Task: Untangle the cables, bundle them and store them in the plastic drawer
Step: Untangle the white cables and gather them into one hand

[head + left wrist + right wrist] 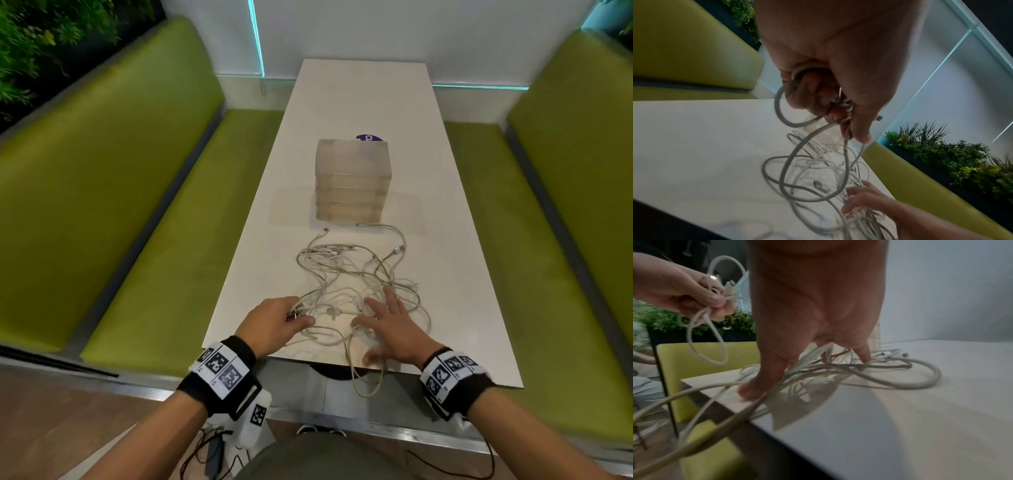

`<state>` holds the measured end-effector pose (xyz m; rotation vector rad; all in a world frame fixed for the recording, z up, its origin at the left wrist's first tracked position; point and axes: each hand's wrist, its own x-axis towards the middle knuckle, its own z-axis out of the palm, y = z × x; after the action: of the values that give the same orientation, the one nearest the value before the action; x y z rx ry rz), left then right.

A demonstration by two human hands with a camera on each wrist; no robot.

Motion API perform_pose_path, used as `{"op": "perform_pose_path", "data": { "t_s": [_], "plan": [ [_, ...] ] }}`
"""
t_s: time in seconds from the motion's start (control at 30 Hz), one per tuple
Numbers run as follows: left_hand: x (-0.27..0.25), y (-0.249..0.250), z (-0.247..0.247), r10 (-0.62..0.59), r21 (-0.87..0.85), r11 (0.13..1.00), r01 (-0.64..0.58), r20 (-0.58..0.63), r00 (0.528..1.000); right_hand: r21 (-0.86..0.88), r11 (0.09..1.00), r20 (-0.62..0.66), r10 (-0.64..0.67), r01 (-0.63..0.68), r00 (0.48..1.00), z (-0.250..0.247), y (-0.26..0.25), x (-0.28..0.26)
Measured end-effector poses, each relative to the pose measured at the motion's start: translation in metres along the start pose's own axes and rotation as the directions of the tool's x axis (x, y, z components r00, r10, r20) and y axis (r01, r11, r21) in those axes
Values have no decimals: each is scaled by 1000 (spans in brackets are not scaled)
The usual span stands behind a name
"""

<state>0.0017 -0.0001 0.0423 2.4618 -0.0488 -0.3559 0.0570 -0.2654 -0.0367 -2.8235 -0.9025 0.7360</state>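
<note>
A tangle of white cables lies on the near end of the white table, with one loop hanging over the front edge. My left hand grips a bunch of cable strands at the tangle's left side, fingers curled round them. My right hand lies flat with straight fingers spread on the tangle's near right part; in the right wrist view its fingertips press on the cables. The translucent plastic drawer unit stands behind the tangle with its drawers closed.
Green padded benches run along both sides of the table. A purple round sticker shows behind the drawer unit. A white wall with cyan light strips closes the far end. Plants stand behind the benches.
</note>
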Motion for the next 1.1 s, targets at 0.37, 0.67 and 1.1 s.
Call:
{"op": "perform_pose_path", "data": {
  "t_s": [0.37, 0.67, 1.1],
  "plan": [
    [-12, 4, 13, -7, 18, 1000, 5, 79, 997, 106, 963, -303, 269, -248, 914, -37, 17, 46],
    [-10, -11, 12, -69, -5, 998, 69, 34, 997, 2, 981, 39, -193, 193, 981, -25, -22, 12],
    [-19, -8, 13, -32, -6, 999, 34, 163, 986, 71, 979, -356, 204, -191, 912, -37, -10, 62]
  ]
}}
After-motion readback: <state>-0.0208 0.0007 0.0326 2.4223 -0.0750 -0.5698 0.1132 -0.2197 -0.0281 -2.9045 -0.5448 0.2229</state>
